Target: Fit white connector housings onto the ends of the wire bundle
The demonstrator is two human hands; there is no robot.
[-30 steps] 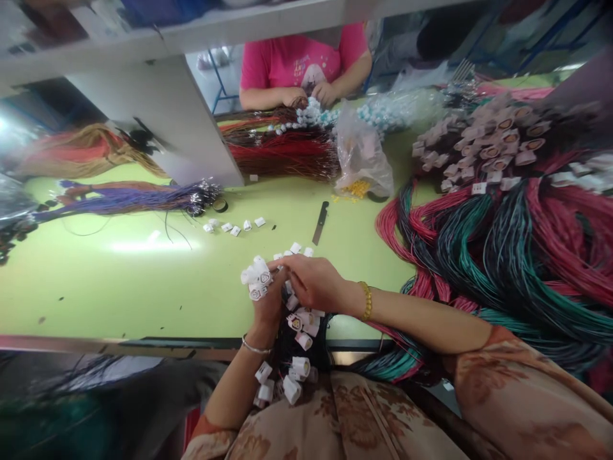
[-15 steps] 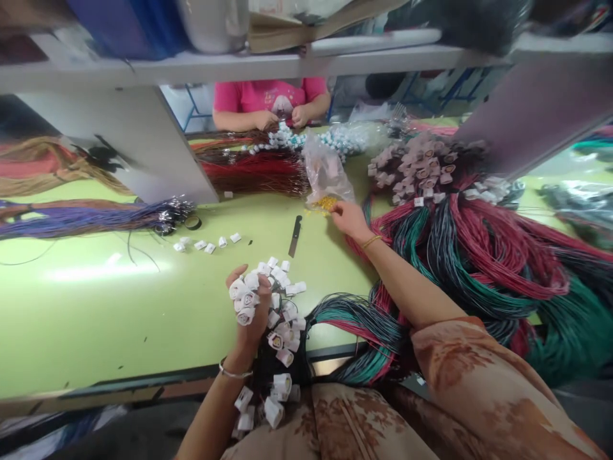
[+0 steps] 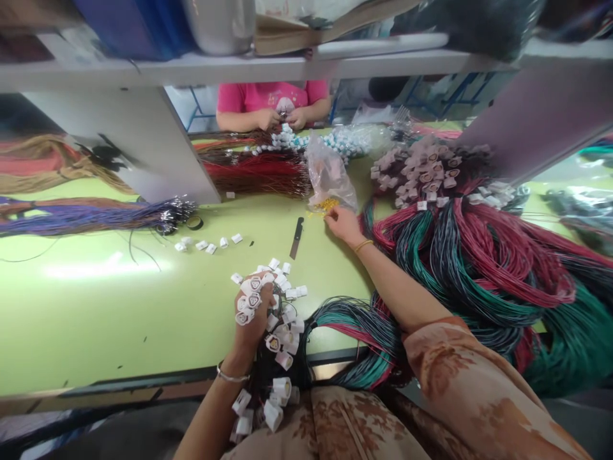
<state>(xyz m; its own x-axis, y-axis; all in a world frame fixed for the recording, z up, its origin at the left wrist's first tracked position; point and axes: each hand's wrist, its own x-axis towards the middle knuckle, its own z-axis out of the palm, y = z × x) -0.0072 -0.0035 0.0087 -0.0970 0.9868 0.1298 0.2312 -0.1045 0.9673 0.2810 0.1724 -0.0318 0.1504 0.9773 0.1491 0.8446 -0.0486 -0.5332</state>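
Note:
My left hand [image 3: 251,322] is closed round a bunch of white connectors [image 3: 249,300] on dark wires, held upright above the green table's [image 3: 119,300] near edge. More white connectors [image 3: 280,332] hang down from the bunch toward my lap. My right hand [image 3: 341,222] reaches far forward, its fingers pinched at the small yellow pieces [image 3: 325,205] spilling from a clear plastic bag [image 3: 328,174]. Whether it holds one of them I cannot make out. A thick heap of red, green and black wires [image 3: 479,268] lies under and to the right of my right arm.
A dark blade tool [image 3: 296,237] lies on the table left of my right hand. Loose white connectors [image 3: 208,245] sit mid-table. Purple wires [image 3: 90,216] lie left, red wires [image 3: 258,172] at the back. A person in pink [image 3: 271,105] works opposite. A shelf [image 3: 239,64] hangs overhead.
My right hand left the connector bunch and reached forward to the yellow pieces by the bag. My left hand kept holding the bunch. The view tilted up, showing the shelf.

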